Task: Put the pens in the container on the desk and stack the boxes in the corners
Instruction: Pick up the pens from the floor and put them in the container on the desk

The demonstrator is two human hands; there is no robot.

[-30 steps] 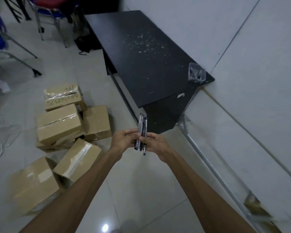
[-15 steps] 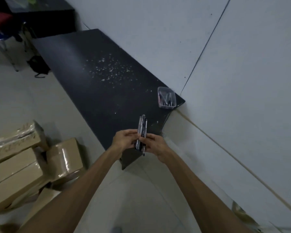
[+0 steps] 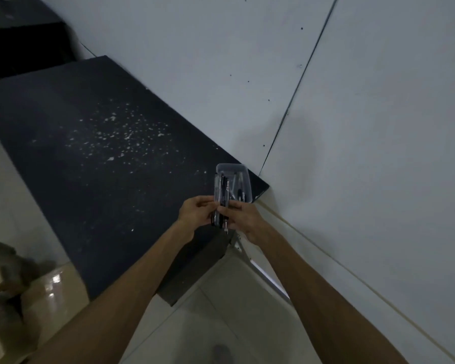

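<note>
Here both hands meet over the near corner of the black desk [image 3: 95, 158]: the left hand [image 3: 198, 212] and right hand [image 3: 243, 219] each curl their fingers round a small bundle of pens [image 3: 221, 206], held upright between them. The bundle's tips overlap the clear container [image 3: 243, 170] (other pens already lie inside), which sits at the desk's corner by the wall. Taped cardboard boxes [image 3: 50, 292] lie on the floor at lower left.
</note>
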